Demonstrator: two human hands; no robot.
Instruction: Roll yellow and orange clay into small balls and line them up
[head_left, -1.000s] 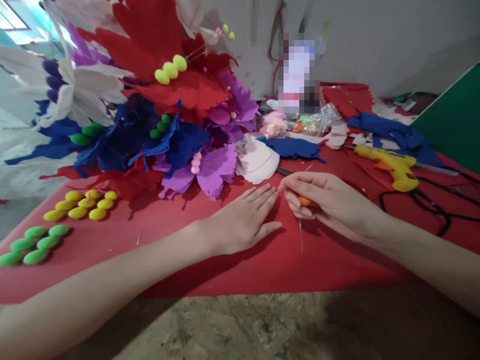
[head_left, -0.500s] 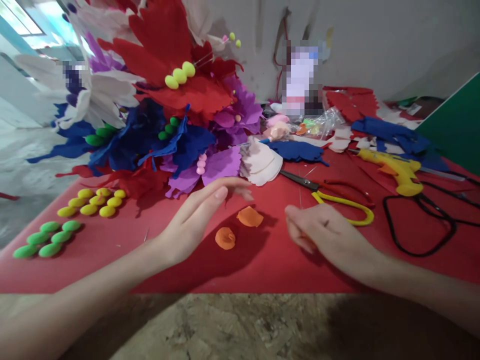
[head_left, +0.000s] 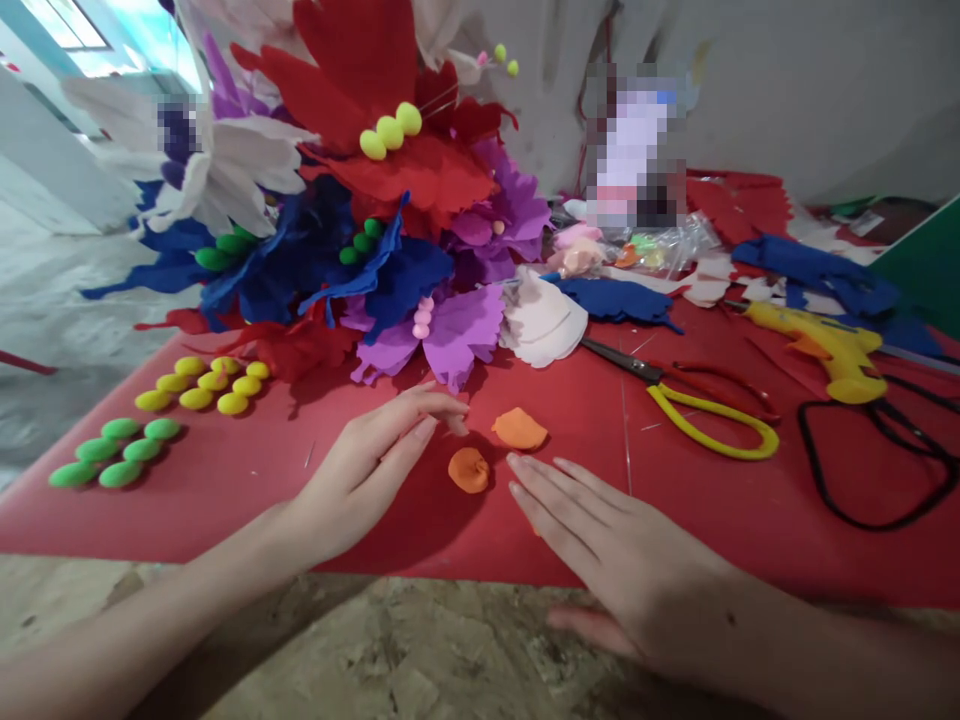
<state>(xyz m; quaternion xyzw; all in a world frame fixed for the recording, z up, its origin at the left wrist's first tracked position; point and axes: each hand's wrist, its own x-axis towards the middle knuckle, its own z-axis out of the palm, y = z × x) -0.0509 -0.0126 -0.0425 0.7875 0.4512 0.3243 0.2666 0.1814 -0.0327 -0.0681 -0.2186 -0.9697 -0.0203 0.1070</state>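
Two orange clay pieces lie on the red table: a flattened one [head_left: 520, 429] and, nearer the front, a round one [head_left: 469, 470]. To their left, my left hand [head_left: 375, 460] hovers with fingers bent and apart, nothing seen in it. My right hand [head_left: 607, 540] is palm down at the table's front edge, fingers stretched out, its fingertips just right of the round piece. A sliver of orange shows under its fingers; most of what lies beneath is hidden.
Yellow balls [head_left: 196, 398] and green balls [head_left: 120, 473] sit at the left, fabric flowers [head_left: 405, 290] behind. Scissors [head_left: 697, 430] and a yellow glue gun [head_left: 832, 350] with a black cord lie right. White petals [head_left: 544, 325] and a phone [head_left: 634, 145] stand further back.
My right hand has moved left and nearer the front edge, opening from a curled grip to flat fingers. My left hand has shifted slightly down. The camera view has turned a little.
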